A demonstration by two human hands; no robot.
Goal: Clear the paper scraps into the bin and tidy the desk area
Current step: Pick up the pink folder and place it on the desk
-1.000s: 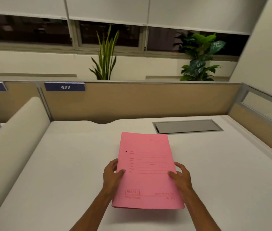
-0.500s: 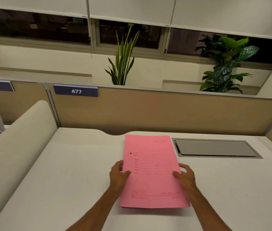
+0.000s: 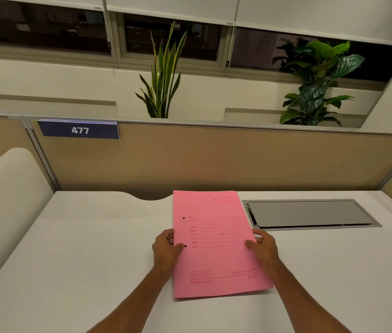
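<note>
A pink file folder (image 3: 216,243) with printed lines on its cover is held over the white desk (image 3: 89,255), its far edge close to the back of the desktop. My left hand (image 3: 166,251) grips the folder's left edge, thumb on top. My right hand (image 3: 263,248) grips its right edge the same way. No paper scraps and no bin are in view.
A grey metal cable hatch (image 3: 310,213) is set into the desk right of the folder. A tan partition (image 3: 214,159) with a blue "477" label (image 3: 79,129) backs the desk. A rounded white divider (image 3: 5,200) rises on the left. Two potted plants (image 3: 163,78) stand behind the partition.
Both hands have carried the pink folder forward toward the back of the desk. My view has shifted closer to the partition and slightly right.
</note>
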